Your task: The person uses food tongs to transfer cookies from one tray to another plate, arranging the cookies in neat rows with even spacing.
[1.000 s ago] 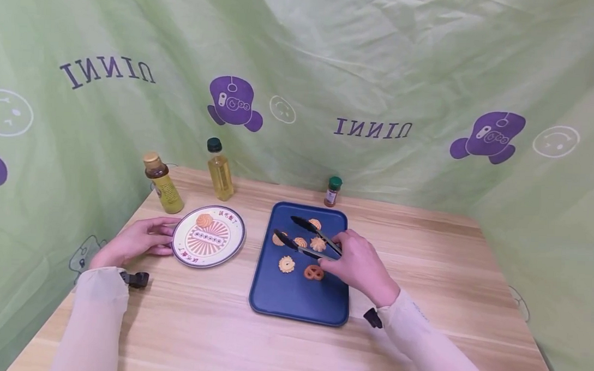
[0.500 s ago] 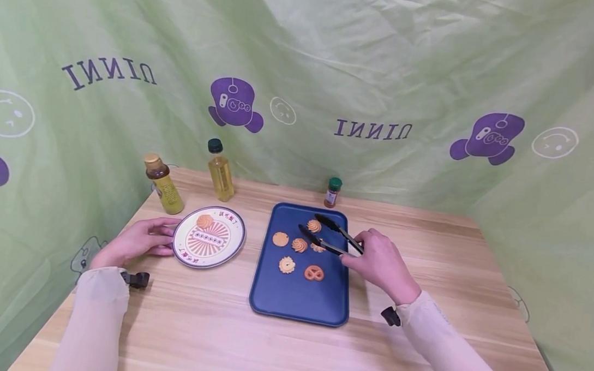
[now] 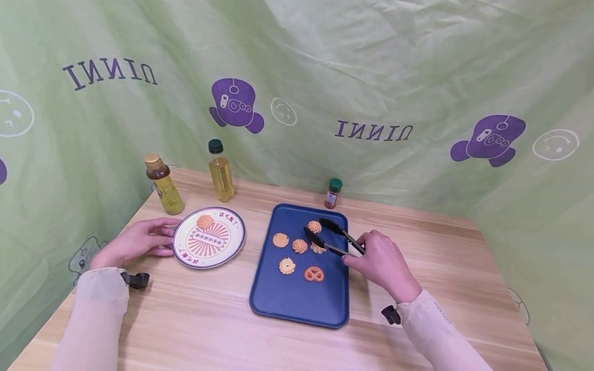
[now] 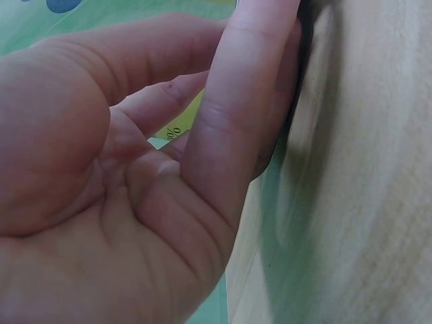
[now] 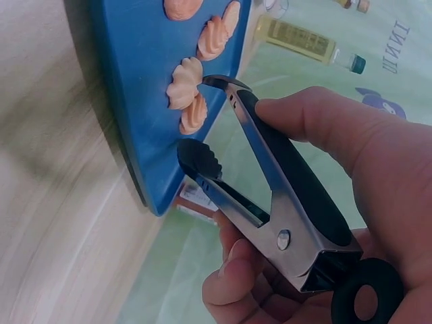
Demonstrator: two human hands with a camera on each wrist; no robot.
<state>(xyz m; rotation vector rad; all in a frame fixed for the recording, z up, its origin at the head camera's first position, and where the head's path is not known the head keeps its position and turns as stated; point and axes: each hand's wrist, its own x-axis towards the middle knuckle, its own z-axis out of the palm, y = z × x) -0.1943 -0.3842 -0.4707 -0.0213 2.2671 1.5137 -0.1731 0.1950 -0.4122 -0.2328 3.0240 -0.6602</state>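
My left hand [image 3: 137,240] touches the left rim of a round white plate [image 3: 232,243] with its fingertips, fingers only loosely bent. A swirled cookie [image 3: 205,221] lies on this plate. In my right hand [image 3: 384,263] I grip black-and-steel tongs [image 5: 297,189], thumb on one arm and fingers under the other. Their tips are spread over the far right part of a blue tray [image 3: 298,303], close to a swirled cookie [image 3: 314,226] and a scalloped cookie [image 3: 318,248]. Nothing is between the tips. Another swirl [image 3: 299,246], a round cookie [image 3: 280,240], a ring-shaped cookie [image 3: 286,266] and a pretzel [image 3: 314,274] lie nearby.
Behind the plate stand a brown-capped bottle [image 3: 168,194] and an oil bottle [image 3: 222,177] with a dark green cap. A small green-capped spice jar [image 3: 332,195] is behind the tray. Green printed cloth [image 3: 301,54] hangs around the wooden table [image 3: 199,318].
My right hand with the tongs has moved right and slightly back, from over the tray's middle to its far right side. My left hand has stayed at the plate.
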